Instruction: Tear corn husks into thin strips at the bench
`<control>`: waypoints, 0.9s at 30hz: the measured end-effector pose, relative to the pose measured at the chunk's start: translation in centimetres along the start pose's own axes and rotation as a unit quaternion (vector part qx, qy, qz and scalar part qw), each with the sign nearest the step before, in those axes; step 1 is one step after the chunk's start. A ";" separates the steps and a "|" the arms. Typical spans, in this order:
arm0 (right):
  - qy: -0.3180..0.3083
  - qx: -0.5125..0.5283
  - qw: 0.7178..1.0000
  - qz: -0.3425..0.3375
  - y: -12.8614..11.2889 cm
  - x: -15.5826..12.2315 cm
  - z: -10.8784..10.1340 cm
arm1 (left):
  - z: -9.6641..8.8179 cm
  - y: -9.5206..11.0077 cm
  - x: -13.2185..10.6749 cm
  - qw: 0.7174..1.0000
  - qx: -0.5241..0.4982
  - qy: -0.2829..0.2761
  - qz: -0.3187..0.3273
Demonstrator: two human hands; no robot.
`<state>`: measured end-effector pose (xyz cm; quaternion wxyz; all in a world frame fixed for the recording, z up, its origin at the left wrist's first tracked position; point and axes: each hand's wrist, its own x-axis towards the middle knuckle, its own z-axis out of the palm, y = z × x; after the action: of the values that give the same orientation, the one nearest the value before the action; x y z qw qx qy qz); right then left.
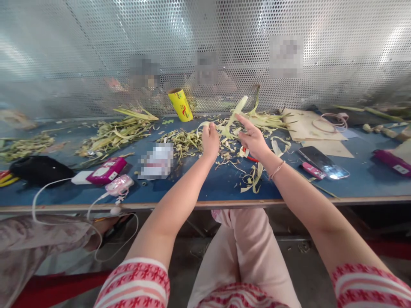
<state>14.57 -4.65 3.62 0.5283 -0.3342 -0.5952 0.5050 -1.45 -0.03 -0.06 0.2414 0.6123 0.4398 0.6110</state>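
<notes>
A pale, leafy plant strip (pixel 240 106) rises between my two hands above the table. My left hand (pixel 211 143) is closed in a pinch on the lower left end of this strip. To the right, my right hand (pixel 253 139) has its index finger stretched out against the strip, with the thumb apart from it; the other fingers are partly hidden. Below the hands lies a pile of pale green plant scraps (pixel 186 143). Something red (pixel 252 159) shows beneath my right wrist, mostly covered. Curled peelings (pixel 257 177) lie nearer the table's front edge.
A yellow cardboard tube (pixel 180 105) stands at the perforated metal wall (pixel 224 25). Stalk heaps (pixel 118 132) lie left, longer leaves (pixel 269 120) behind my right hand. A phone (pixel 324 162), brown paper (pixel 311 124), purple packet (pixel 107 170) and white cable (pixel 34 201) are about. Someone's leg (pixel 41 239) is at left.
</notes>
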 end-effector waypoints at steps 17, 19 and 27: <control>0.046 -0.118 0.980 -0.150 3.8 2.6 -1.8 | 0.6 2.3 -1.1 0.993 -0.058 -0.058 -0.079; 0.042 -0.117 0.980 -0.153 3.8 2.6 -1.9 | 0.7 2.6 -1.2 0.991 -0.073 -0.077 -0.086; 0.030 -0.080 0.992 -0.094 3.1 2.3 -2.0 | 0.9 2.2 -1.0 0.986 -0.106 -0.089 -0.092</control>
<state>15.59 -1.17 1.21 0.5630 -0.3330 -0.6460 0.3934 0.14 -1.75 1.14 0.3982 0.5919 0.4044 0.5722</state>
